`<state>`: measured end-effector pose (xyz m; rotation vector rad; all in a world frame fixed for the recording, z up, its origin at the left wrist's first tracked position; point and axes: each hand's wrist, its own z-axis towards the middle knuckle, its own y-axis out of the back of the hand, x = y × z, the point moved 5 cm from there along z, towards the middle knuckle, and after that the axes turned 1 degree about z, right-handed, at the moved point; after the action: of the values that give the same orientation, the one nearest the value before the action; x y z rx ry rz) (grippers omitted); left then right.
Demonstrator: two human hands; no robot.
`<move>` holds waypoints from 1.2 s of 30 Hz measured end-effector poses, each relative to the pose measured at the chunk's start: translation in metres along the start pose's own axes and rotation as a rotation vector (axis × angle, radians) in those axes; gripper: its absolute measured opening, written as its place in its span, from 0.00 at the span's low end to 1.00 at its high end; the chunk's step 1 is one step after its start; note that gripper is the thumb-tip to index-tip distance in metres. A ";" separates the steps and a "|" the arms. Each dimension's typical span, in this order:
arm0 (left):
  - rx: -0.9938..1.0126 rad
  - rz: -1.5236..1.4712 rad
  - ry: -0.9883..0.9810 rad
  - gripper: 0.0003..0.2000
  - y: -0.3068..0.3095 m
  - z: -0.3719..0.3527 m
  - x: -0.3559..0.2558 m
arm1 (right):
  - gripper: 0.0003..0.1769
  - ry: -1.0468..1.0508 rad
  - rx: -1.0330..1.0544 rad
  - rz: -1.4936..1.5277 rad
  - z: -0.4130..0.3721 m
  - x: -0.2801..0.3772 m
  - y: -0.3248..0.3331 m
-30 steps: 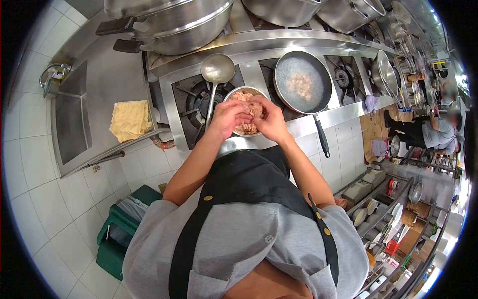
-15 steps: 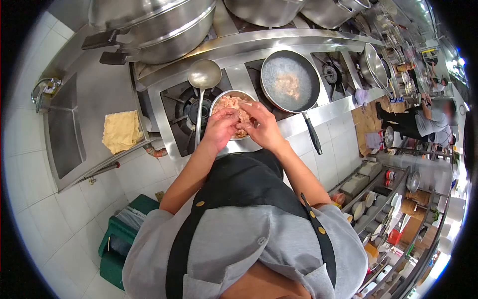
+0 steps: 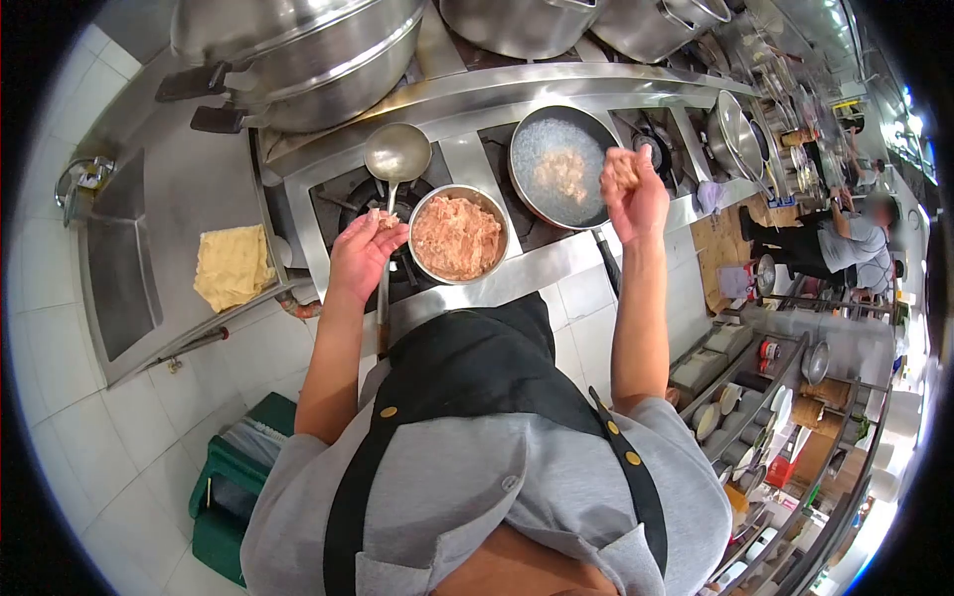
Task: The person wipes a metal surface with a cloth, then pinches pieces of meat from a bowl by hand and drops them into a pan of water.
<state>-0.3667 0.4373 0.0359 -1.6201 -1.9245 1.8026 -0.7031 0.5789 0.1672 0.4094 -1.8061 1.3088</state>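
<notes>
Upper left of frame: steel sink (image 3: 119, 248), with a yellow cloth (image 3: 231, 266) on the counter edge beside it. Big lidded steamer pot (image 3: 298, 50) at top.

Left of centre: ladle (image 3: 396, 152) lies on the stove (image 3: 467, 159), cup toward the top of frame. Its handle runs straight down, passing under the left hand (image 3: 363, 253). That hand is open and loosely cupped, fingers pointing up-frame, with a small scrap of mince (image 3: 381, 215) on the fingertips and no real grip.

Centre: round steel bowl (image 3: 412, 238) full of raw mince (image 3: 457, 238), on the stove's front ledge. It lies between the two hands. The left hand is just beside its left rim, apart from it, and is the nearer one.

Right of centre: pan (image 3: 517, 149) of cloudy water with meat pieces (image 3: 561, 174) in it, just up-right of the bowl. Its handle (image 3: 601, 258) points down-frame beside the right forearm. The right hand (image 3: 631, 189) is raised at the pan's right rim, well clear of the bowl. Its fingers are curled tight round a lump of mince (image 3: 619, 167).

Far right: another person (image 3: 845, 243) at the counter, not involved.
</notes>
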 end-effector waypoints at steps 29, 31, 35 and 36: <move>0.076 0.052 0.158 0.12 -0.010 -0.006 0.054 | 0.23 0.139 0.220 -1.332 -0.038 -0.169 -0.123; 0.074 0.068 0.172 0.12 -0.011 -0.004 0.052 | 0.22 0.163 0.224 -1.331 -0.041 -0.165 -0.124; 0.075 0.076 0.199 0.13 -0.009 0.001 0.053 | 0.20 0.261 0.230 -1.265 -0.044 -0.154 -0.127; 0.077 0.085 0.198 0.13 -0.012 0.000 0.051 | 0.19 0.263 0.244 -1.238 -0.044 -0.153 -0.128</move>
<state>-0.3969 0.4742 0.0153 -1.8037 -1.7062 1.6497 -0.5072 0.5353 0.1301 1.1790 -0.8237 0.6127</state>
